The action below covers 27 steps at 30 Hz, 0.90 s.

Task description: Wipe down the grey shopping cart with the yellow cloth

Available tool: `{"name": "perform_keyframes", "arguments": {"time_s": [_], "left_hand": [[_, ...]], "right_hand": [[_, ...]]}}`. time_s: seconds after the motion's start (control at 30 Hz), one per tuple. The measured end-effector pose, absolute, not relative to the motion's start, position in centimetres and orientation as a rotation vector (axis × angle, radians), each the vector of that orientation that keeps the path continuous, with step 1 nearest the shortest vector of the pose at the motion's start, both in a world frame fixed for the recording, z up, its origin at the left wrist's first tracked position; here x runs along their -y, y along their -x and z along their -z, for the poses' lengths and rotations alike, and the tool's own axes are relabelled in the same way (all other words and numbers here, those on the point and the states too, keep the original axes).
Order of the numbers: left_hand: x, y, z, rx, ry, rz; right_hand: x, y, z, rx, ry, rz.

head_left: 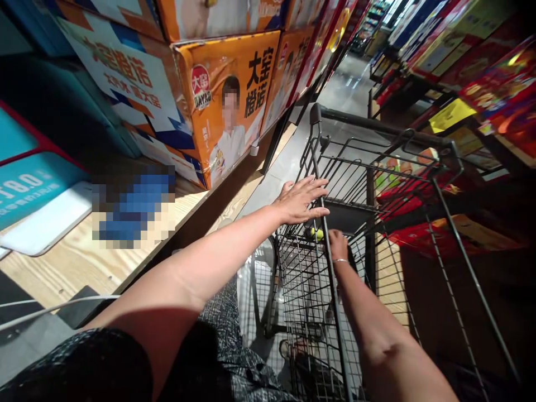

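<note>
A black wire shopping cart point(379, 167) stands in a store aisle in front of me. My left hand point(300, 200) lies flat on the cart's near left rim with its fingers stretched out and holds nothing. My right hand point(337, 244) reaches down inside the cart, fingers curled beside a small yellow-green object point(317, 234); I cannot make out whether it grips it. A thin bracelet sits on my right wrist.
Orange and white printed cartons point(228, 106) are stacked on a wooden shelf point(84, 257) at my left. Red boxed goods point(481, 84) fill dark shelves on the right. A grey aisle floor point(347, 89) runs ahead past the cart. A white cable crosses the lower left.
</note>
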<state>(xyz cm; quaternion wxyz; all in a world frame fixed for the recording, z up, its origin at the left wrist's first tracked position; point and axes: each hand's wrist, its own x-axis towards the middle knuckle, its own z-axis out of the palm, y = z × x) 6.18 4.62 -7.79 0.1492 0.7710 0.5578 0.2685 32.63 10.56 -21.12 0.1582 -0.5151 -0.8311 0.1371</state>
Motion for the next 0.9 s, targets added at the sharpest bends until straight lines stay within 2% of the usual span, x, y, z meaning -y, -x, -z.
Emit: {"name": "perform_keyframes", "arguments": {"time_s": [0.2, 0.3, 0.37, 0.47, 0.63, 0.77, 0.9], "left_hand": [[-3.8, -6.7, 6.8, -1.656, -2.203, -0.691], [-1.2, -6.2, 5.5, -1.772, -2.224, -0.646], [1.6, -5.4, 4.5, -1.956, -2.195, -0.66], [6.6, -3.3, 3.1, -2.355, -2.028, -0.681], [11.9, 1.3, 1.0, -2.71, -1.653, -0.408], [12.8, 4.4, -0.4, -2.754, -1.334, -0.207], [12.9, 6.4, -0.7, -2.707, -1.29, -0.13]], "right_hand": [[-23.2, -34.1, 12.7, 2.089, 1.621, 0.099], [-25.8, -33.7, 10.8, 1.905, 1.568, 0.174], [-24.9, -33.2, 12.2, 1.874, 1.574, 0.112], [-21.5, -33.0, 17.0, 1.894, 1.667, -0.046], [-16.3, -34.8, 24.0, 2.126, 1.653, -0.276], [-14.5, -36.0, 25.3, 2.182, 1.64, -0.315], [-14.1, -36.7, 24.8, 2.179, 1.577, -0.326]]}}
